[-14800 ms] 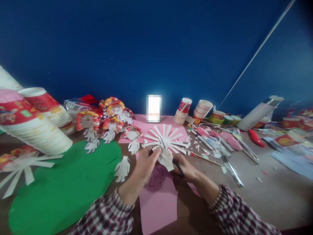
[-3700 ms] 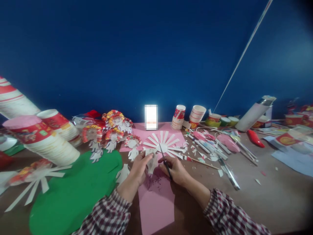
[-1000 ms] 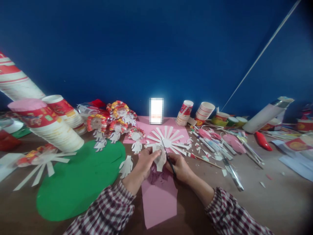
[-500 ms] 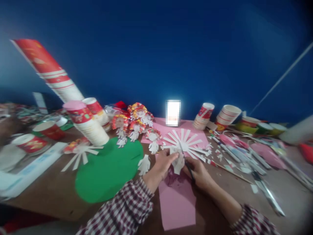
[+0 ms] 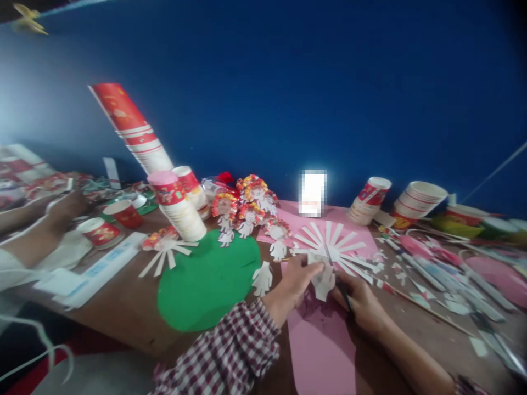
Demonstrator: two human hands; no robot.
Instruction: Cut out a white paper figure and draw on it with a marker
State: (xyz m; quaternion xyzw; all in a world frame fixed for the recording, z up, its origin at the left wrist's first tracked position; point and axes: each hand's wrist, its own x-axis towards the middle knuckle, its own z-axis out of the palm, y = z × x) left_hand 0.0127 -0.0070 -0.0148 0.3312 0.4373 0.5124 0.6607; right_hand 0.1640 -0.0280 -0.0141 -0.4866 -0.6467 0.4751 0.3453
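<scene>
White paper cutout [image 5: 322, 286] is hanging between the person's two hands, over a pink sheet [image 5: 325, 351] that is lying toward the near edge of the table [image 5: 135, 312]. The left hand [image 5: 302, 274] is pinching the cutout, thumb on top; the right hand [image 5: 362, 302] is gripping the dark scissors [image 5: 343, 293], which are pointing toward the far edge, their blades too blurred to tell parted or together. Left of the hands, a headless white paper figure [image 5: 262, 278] is lying at the right side of a green sheet [image 5: 206, 285]. Just beyond the cutout, a white paper disc [image 5: 335, 251] is spreading its strips outward. Toward the right edge, pens [image 5: 418, 269] are lying among scraps; near the left edge, another person's hand [image 5: 68, 211] is showing, blurred. Farther back, paper figures with red and yellow ruffled heads [image 5: 255, 197] are clustering beside a pink-topped cup stack [image 5: 177, 208], while more cups [image 5: 368, 203] are standing along the far edge, before the blue wall [image 5: 263, 99]
</scene>
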